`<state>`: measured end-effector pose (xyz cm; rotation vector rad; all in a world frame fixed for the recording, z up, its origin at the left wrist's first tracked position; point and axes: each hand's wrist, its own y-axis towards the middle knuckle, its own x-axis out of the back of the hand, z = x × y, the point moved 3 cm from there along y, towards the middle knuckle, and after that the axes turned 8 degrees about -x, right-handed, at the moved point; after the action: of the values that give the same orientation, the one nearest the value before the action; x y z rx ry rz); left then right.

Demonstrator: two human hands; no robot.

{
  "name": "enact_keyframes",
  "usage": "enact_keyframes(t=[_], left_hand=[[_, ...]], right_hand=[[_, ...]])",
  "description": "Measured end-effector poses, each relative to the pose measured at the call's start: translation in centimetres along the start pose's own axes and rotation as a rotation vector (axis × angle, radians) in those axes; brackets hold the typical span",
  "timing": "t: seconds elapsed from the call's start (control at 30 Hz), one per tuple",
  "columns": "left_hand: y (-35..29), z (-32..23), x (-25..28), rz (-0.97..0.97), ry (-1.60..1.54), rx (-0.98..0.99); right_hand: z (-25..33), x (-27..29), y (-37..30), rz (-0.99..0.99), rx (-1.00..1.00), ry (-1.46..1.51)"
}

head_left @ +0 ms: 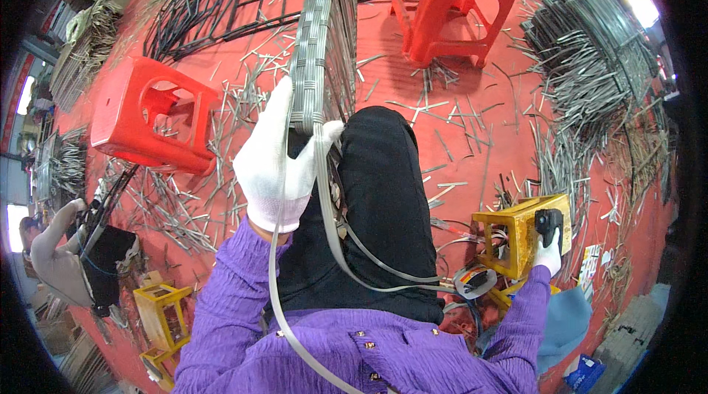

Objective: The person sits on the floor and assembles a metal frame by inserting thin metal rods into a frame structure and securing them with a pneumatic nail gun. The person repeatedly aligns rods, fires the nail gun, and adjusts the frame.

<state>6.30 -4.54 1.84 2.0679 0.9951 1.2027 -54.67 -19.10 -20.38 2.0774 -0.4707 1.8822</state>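
A woven grey panel (308, 62), made of flat strips over a frame, stands upright with its near end between my knees. My left hand (274, 173), in a white glove, grips that near end, fingers on one side and thumb on the other. Long loose grey strips (330, 224) hang from the panel, past my left hand and across my lap. Out to the right, my right hand (547, 255), also gloved, is closed on a small black tool (548, 223) at the yellow stool (509, 239). Its exact kind is unclear.
Red plastic stools stand at far right (461, 7) and left (151, 117). Black metal frames (221, 7) lie at the back. Cut strips (173, 210) litter the red floor, with bundled strips (590, 47) at right. Another person (63, 254) is at far left, near a yellow stool (162, 313).
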Motion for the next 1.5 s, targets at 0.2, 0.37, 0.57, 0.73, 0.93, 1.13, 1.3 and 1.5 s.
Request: enact_keyframes(t=[0.2, 0.37, 0.57, 0.73, 0.93, 1.13, 1.3, 1.5], left_hand=[[0.1, -0.4, -0.2, -0.032, 0.026, -0.022], [0.0, -0.4, -0.3, -0.055, 0.114, -0.008], [-0.4, 0.0, -0.2, -0.076, 0.1, 0.089], [-0.9, 0.0, -0.3, -0.028, 0.249, 0.069], [-1.4, -0.1, -0.6, -0.015, 0.265, 0.213], [-1.9, 0.3, -0.2, 0.036, 0.068, 0.235], [-4.1, -0.6, -0.3, 0.009, -0.233, 0.452], [-7.5, -0.5, 0.2, 0.023, -0.201, 0.571]], right_hand=[[0.5, -2.0, -1.2, -0.076, 0.008, -0.005], [1.3, -1.0, -1.5, -0.086, 0.121, 0.26], [6.3, 0.7, -6.4, -0.488, 0.451, 0.487], [14.4, -13.6, -15.5, 0.746, 0.508, 0.752], [15.2, -29.0, -24.7, 1.173, 0.765, -0.315], [11.7, -35.6, -24.0, 1.144, 0.012, 0.016], [12.7, -33.1, -21.1, 0.954, -0.184, 0.509], [12.8, -6.3, -15.2, 0.937, 0.363, 0.974]])
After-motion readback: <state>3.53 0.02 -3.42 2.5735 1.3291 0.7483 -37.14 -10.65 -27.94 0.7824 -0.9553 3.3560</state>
